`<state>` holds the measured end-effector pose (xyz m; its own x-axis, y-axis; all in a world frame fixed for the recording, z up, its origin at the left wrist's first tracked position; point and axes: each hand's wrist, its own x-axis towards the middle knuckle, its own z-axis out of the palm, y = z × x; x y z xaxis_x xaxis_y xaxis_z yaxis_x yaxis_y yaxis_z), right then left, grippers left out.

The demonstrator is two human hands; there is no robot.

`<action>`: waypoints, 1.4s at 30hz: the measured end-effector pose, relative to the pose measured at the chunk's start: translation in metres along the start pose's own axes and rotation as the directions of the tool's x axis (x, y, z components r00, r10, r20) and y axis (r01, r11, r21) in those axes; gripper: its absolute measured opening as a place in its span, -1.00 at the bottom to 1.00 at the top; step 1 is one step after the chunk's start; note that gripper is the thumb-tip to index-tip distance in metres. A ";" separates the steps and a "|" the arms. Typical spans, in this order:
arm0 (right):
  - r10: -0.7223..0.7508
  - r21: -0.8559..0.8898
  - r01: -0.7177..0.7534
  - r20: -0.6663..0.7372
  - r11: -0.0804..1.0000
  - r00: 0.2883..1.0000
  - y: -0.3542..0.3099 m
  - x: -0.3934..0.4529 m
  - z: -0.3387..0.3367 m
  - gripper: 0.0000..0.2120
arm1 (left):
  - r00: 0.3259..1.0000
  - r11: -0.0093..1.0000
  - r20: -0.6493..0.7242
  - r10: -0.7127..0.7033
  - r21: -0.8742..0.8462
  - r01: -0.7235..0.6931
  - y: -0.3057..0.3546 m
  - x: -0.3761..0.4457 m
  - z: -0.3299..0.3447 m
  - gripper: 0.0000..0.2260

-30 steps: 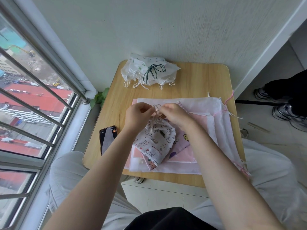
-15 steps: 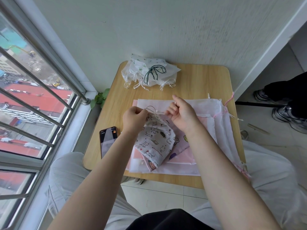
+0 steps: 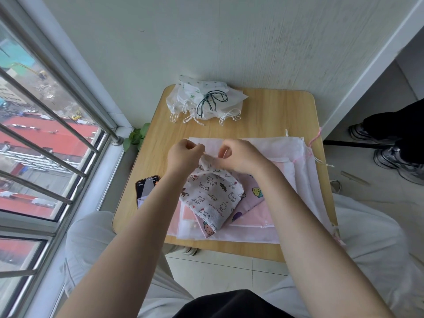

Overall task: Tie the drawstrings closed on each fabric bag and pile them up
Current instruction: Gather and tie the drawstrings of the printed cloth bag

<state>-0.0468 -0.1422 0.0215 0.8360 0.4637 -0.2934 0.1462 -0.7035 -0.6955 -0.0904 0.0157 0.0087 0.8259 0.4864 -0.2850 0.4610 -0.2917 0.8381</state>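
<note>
A small white bag printed with cats point(image 3: 212, 197) lies on a stack of flat pink and white bags point(image 3: 289, 187) on the wooden table point(image 3: 275, 111). Its neck is gathered just below my hands. My left hand point(image 3: 183, 154) and my right hand point(image 3: 238, 156) each pinch an end of its thin white drawstring above the gathered neck, fingers curled, close together. Against the wall at the back of the table sits a pile of tied white bags point(image 3: 204, 99), the top one bound with a dark green cord.
A phone point(image 3: 145, 189) lies at the table's left edge beside my left forearm. A barred window runs along the left. A small plant point(image 3: 136, 136) stands by the table's left corner. Another person's shoes point(image 3: 394, 154) stand on the floor at right.
My hands pulled apart with the string half a second ago and have come back together over the bag's neck. The neck is now bunched tighter.
</note>
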 end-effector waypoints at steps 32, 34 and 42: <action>0.007 -0.204 -0.005 0.008 0.979 1.000 -0.003 0.003 0.012 -0.89 | 0.865 0.941 0.468 0.178 0.177 -0.289 0.018 -0.020 -0.003 -0.80; 0.016 -0.182 -0.016 -0.002 0.983 1.000 -0.003 0.003 0.011 -0.91 | 0.888 0.986 0.430 0.160 -0.032 -0.162 0.013 -0.017 0.001 -0.79; 0.017 0.059 -0.021 0.072 0.998 0.997 0.008 0.000 0.009 -0.75 | 0.968 0.981 0.233 0.088 -0.190 -0.044 -0.004 -0.013 0.014 -0.84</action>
<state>-0.0506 -0.1427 0.0101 0.7983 0.4891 -0.3515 0.0966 -0.6800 -0.7268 -0.0983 -0.0005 0.0023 0.9162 0.2532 -0.3107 0.3547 -0.1513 0.9227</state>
